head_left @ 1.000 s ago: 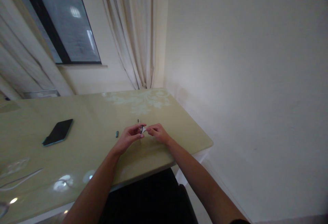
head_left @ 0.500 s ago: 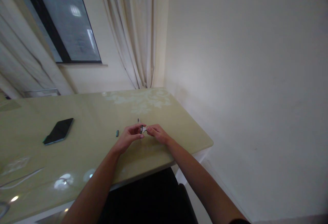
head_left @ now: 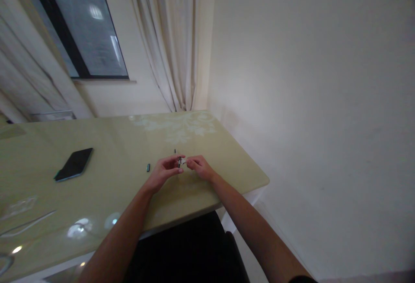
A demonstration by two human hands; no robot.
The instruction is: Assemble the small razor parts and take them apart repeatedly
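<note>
Above the table's right part, my left hand (head_left: 164, 173) is closed, its thumb and fingers around a small dark narrow piece with a pale, shiny part (head_left: 179, 162). From the other side my right hand (head_left: 199, 166) pinches the pale end of that piece, fingertips pressed together. Exactly what it is cannot be made out at this size. Just beyond the fingers, a thin dark-tipped stick-like thing (head_left: 175, 151) shows, partly hidden by my left hand. Left of that hand lies a small dark oblong piece (head_left: 148, 167) on the table.
The glossy yellowish table (head_left: 123, 144) has a rounded corner at the right. A black flat tablet-like thing (head_left: 74, 164) lies at the left, with a clear plastic piece (head_left: 21, 206) and a pale cable (head_left: 32, 224) nearer. A black chair (head_left: 191, 248) stands at the front edge.
The small piece between my hands has turned slightly, and my right fingertips have shifted a little to the right. The things on the table lie as before.
</note>
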